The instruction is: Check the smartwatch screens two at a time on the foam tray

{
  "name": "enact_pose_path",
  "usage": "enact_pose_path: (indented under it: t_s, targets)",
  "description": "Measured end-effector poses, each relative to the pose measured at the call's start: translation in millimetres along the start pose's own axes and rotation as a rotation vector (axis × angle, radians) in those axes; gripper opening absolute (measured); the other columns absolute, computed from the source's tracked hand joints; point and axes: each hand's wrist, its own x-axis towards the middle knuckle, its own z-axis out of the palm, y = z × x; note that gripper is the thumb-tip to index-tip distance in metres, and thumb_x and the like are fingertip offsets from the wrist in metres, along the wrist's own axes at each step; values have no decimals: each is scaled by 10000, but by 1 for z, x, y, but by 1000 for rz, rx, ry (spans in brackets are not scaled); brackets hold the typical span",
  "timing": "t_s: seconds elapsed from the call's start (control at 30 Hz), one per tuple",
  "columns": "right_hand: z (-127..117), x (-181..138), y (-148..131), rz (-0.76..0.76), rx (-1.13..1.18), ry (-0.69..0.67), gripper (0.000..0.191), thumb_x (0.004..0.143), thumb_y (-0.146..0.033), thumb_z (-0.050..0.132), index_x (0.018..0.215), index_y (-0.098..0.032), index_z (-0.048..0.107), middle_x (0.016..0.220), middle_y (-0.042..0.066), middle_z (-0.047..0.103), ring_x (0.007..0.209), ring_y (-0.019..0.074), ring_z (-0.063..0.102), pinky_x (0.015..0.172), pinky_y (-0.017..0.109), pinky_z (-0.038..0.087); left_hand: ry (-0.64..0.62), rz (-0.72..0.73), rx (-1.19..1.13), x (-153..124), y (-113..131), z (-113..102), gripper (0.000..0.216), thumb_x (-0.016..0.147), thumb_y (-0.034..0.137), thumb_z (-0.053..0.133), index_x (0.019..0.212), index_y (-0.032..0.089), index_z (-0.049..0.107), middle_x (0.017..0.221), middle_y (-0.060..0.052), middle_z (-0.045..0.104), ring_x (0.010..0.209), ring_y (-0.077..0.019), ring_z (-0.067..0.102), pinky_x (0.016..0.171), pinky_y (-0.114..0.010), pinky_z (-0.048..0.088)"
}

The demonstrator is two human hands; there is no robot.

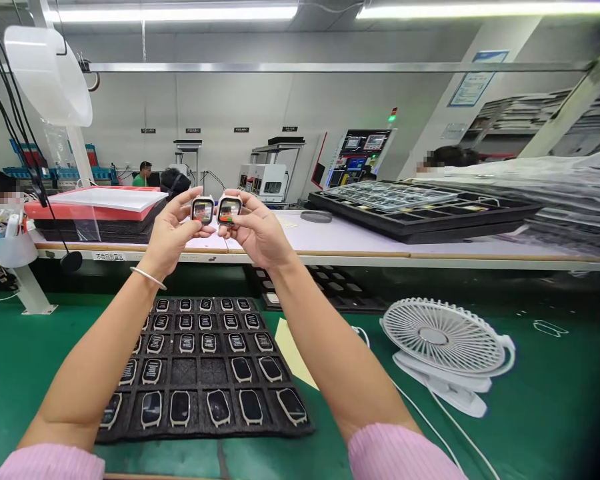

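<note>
Now in hand: left watch (203, 211) pinched at its edges by the left hand (175, 225), right watch (229, 210) by the right hand (259, 232), side by side above the tray (211, 375).
Tray pockets: two visibly lack watches, most others hold one; how many are finished cannot be told.
Watch screens: both face the wearer, long axes roughly upright.

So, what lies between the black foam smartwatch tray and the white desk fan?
In the head view, from tray to fan: a pale yellow sheet, the person's right forearm, and a white cable.
</note>
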Motion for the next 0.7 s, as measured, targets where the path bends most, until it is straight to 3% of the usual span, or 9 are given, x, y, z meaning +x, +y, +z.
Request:
enact_pose_path:
  t_s: [0.33, 0.7]
  targets:
    - [-4, 4, -24, -88, -145, -53, 519, 695, -193, 647, 1204, -251, 563, 938, 5, 610, 728, 143, 615, 680, 330, 524, -40, 127, 50, 12, 11, 9, 589, 664, 120, 795, 1218, 237, 634, 957, -19, 694, 712, -126, 660, 722, -292, 586]
    - [-8, 10, -25, -105, -138, -94, 515, 716, -160, 624, 1221, -241, 563, 952, 19, 593, 728, 136, 618, 695, 328, 511, -24, 134, 46, 18, 8, 11, 584, 648, 162, 832, 1189, 256, 636, 883, 0, 686, 654, -118, 642, 677, -277, 555]
